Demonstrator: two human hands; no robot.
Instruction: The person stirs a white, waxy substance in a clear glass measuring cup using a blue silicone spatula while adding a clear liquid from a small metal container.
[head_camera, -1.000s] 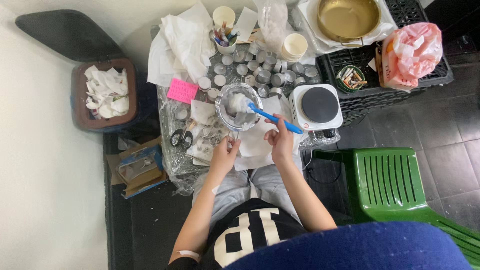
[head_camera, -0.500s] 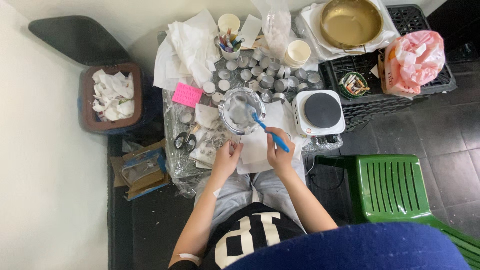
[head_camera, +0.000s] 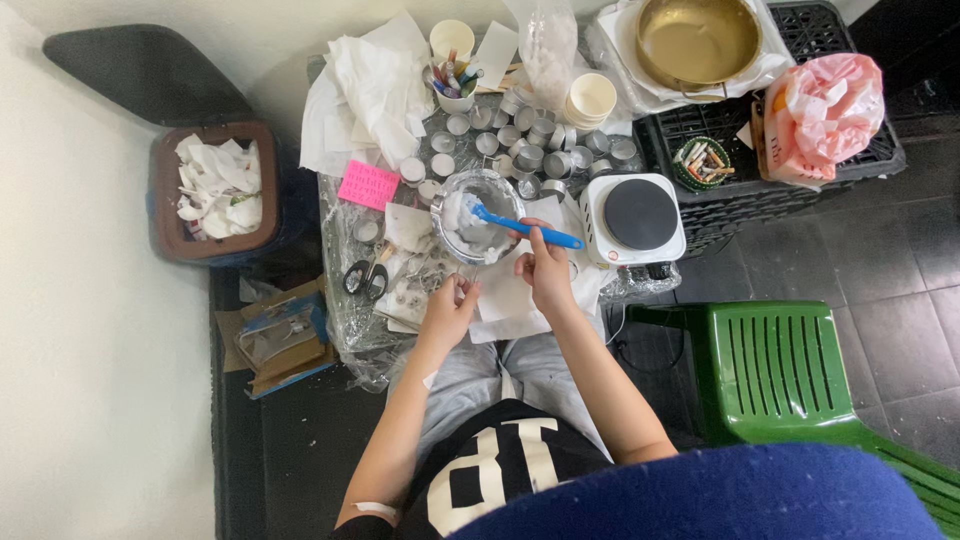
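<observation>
On the cluttered low table (head_camera: 350, 330), seen from the head camera, I see the right hand (head_camera: 548, 275) pinching the handle of a blue spatula (head_camera: 525, 228), fingers pressed together around its near end. The spatula runs out from that grip up and to the left, its long axis lying nearly flat across the picture, slightly tilted. Its blade end sits inside the glass bowl (head_camera: 477, 215), in white stuff there, while the handle end pokes out just past the fingers toward the white hot plate (head_camera: 632, 217).

The left hand (head_camera: 447, 312) rests just below the bowl, on white paper (head_camera: 505, 300); its fingers are curled in, and I cannot tell whether they pinch anything. It is near the bowl's rim but apart from it.

Around the bowl: small metal cups (head_camera: 530, 150) crowd the far side of the table, a cup of pens (head_camera: 452, 85) stands behind them, a pink note (head_camera: 368, 185) lies left, and scissors (head_camera: 365, 278) lie near the left edge. A brass pan (head_camera: 697, 40) sits on a black crate (head_camera: 800, 180) with a pink bag (head_camera: 825, 115). A green chair (head_camera: 790, 375) stands at right, a bin of paper scraps (head_camera: 212, 190) at left.
</observation>
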